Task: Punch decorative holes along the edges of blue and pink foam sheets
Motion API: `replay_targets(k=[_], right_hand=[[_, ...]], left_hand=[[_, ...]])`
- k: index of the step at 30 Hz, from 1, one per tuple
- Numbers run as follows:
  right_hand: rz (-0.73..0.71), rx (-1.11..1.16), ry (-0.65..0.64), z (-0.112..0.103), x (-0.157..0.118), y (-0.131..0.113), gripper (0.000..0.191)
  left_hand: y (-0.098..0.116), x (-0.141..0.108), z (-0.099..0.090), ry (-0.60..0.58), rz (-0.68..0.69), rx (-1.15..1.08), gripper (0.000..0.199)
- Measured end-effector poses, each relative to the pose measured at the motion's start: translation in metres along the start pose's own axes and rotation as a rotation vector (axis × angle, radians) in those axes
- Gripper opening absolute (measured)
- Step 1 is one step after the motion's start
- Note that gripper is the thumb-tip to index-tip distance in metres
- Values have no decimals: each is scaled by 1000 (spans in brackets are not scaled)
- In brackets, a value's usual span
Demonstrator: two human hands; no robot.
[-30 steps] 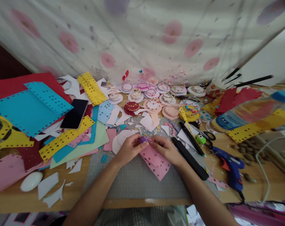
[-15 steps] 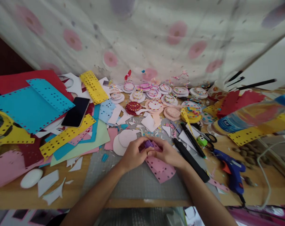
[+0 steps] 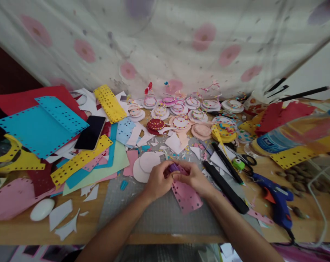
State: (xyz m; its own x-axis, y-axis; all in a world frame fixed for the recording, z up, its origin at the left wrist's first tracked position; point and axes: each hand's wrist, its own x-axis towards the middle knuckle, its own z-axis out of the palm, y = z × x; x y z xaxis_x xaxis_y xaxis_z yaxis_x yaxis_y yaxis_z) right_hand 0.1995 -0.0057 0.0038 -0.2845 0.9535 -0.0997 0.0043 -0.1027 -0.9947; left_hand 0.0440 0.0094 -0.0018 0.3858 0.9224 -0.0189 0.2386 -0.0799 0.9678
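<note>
Over the grey cutting mat (image 3: 151, 222), my left hand (image 3: 159, 181) and my right hand (image 3: 194, 179) meet with fingers closed around a small purple paper punch (image 3: 174, 168). A pink paper strip (image 3: 187, 198) dotted with holes runs out from under my right fingers toward me. The punch is mostly covered by my fingers, so the far end of the strip is hidden. Left of my left hand lie two overlapping white paper discs (image 3: 149, 162).
Punched blue paper (image 3: 42, 127) and a phone (image 3: 90, 133) lie on the left. Small decorated paper hats (image 3: 178, 106) fill the back. To the right are a black marker (image 3: 227, 189), scissors (image 3: 248, 160), a blue glue gun (image 3: 276, 196) and a plastic bottle (image 3: 287, 134).
The whole view has shifted slightly, so the table's things appear a little farther right. Both hands stay together on the purple paper punch and the pink strip.
</note>
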Motion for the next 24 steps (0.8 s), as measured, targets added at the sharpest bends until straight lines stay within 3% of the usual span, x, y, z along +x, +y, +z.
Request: replay_targets(k=[8, 11, 15, 20, 24], right_hand=[[71, -27, -112, -20, -4, -14, 52], [126, -36, -169, -31, -5, -17, 32], [136, -79, -66, -40, -3, -12, 36], [145, 29, 89, -39, 0, -8, 35], [176, 114, 122, -36, 1, -10, 37]], left_hand=[[11, 3, -1, -37, -110, -219, 25], [16, 4, -5, 2, -156, -319, 29], [16, 11, -17, 90, -154, -340, 33], [15, 19, -38, 201, -123, -306, 34], [18, 16, -46, 163, -84, -242, 38]])
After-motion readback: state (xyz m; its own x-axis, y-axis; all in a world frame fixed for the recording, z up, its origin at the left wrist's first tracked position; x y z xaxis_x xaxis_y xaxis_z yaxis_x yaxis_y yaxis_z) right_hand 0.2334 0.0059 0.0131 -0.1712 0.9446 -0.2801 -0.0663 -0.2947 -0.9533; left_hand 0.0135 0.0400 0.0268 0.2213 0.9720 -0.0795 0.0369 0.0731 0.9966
